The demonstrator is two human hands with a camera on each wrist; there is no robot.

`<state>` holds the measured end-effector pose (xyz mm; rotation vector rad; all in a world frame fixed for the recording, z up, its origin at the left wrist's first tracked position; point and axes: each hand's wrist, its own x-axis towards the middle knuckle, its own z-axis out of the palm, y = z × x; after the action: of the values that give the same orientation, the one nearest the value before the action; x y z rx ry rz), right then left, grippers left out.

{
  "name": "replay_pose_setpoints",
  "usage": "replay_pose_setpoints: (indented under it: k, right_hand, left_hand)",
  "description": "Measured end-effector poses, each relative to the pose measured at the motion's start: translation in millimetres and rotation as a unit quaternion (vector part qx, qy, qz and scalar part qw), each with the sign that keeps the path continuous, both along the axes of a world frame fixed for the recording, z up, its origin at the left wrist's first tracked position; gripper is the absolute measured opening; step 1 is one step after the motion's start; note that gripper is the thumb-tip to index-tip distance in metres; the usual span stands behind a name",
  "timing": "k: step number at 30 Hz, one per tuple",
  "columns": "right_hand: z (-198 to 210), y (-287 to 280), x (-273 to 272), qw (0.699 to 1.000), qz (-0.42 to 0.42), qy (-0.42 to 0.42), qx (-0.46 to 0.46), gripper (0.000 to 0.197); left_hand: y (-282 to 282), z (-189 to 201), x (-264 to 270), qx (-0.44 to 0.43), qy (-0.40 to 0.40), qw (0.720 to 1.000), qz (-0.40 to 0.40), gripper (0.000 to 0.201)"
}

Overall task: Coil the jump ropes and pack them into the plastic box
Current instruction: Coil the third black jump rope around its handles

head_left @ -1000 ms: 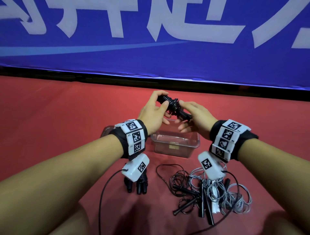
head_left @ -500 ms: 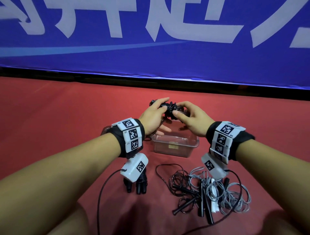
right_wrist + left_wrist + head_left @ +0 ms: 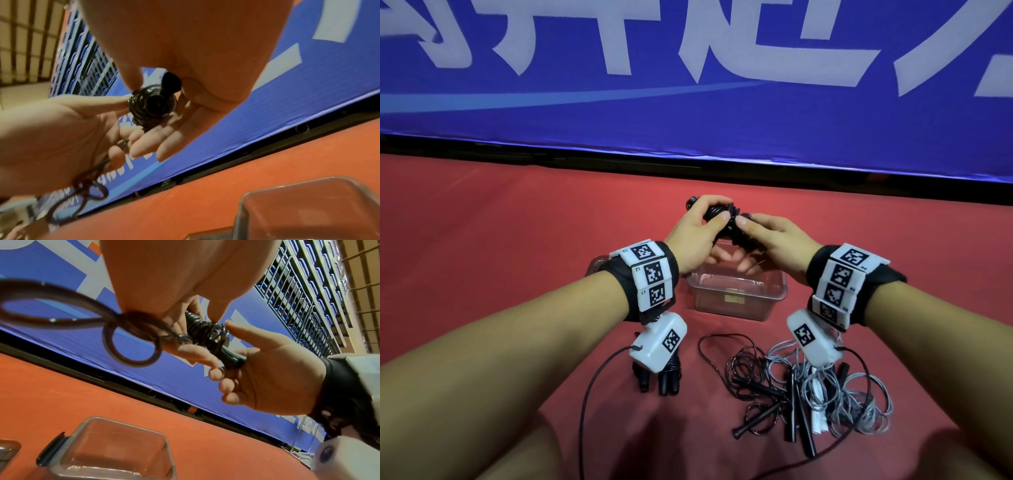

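You hold a black rope point(image 3: 726, 219), wound around its handles, in both hands above the box point(image 3: 736, 294). Your left hand point(image 3: 695, 236) grips one end of the bundle, thumb on top and fingers curled beneath; a loose loop of the cord hangs from that hand, as the wrist views show. Your right hand point(image 3: 774, 240) pinches the other end between thumb and forefinger, its remaining fingers spread below the handles.

The box is clear plastic and stands open on the red surface point(image 3: 482, 240), directly under your hands. Its lid point(image 3: 8, 452) lies just beside it on your left.

Nearer to you, a coiled black bundle point(image 3: 657, 375) lies under your left wrist, and a tangle of black and grey ropes point(image 3: 808, 387) lies under your right.
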<state>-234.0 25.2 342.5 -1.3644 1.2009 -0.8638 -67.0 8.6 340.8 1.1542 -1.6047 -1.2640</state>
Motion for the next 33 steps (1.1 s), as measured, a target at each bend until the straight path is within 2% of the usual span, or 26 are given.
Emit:
replay_pose_setpoints:
  k: [3,7,13,15,19,21,23,25,27,30,33]
  right_hand:
    - [0,-4,-3,0.999,-0.009,0.014,-0.048,0.028]
    - [-4,-5,-5,0.988,-0.008,0.092,-0.124,0.024]
    - [-9,-8,-11,0.937,-0.03,0.259,-0.231,0.038]
    - [-10,-9,-13,0.927,-0.035,0.282,-0.247,0.04]
    - [-9,-6,-11,0.94,-0.017,0.246,-0.234,0.041]
    - [-6,-4,-8,0.96,-0.01,0.204,-0.192,0.042]
    - [-3,-3,-5,0.989,-0.019,0.101,-0.105,0.036]
    - [4,-2,-3,0.999,-0.036,0.004,0.0,0.031]
    - [7,-2,-5,0.997,-0.032,-0.018,0.062,0.051]
    - [2,-6,-6,0.998,-0.024,-0.025,0.045,0.063]
    - [-4,-10,-8,0.998,-0.058,-0.017,-0.025,0.053]
  left_hand:
    - [-2,2,-1,0.023,0.042,0.999,-0.01,0.027]
    - [1,5,-2,0.052,0.009,0.998,-0.028,0.043]
    - [-2,10,-2,0.065,-0.014,0.997,-0.042,0.046]
    - [-1,8,-3,0.065,0.0,0.997,-0.04,0.045]
    - [-4,4,0,0.042,-0.006,0.999,-0.027,0.036]
    - [-6,2,1,0.03,-0.01,0.999,-0.024,0.033]
    - [-5,2,1,0.021,-0.01,0.999,-0.028,0.03]
    - [-3,2,1,0.012,-0.007,0.999,-0.032,0.027]
    - [-2,2,2,-0.002,-0.006,0.999,-0.036,0.027]
    - [-1,5,3,0.004,0.001,0.999,-0.042,0.031]
    - [5,12,2,0.07,0.011,0.997,-0.041,0.037]
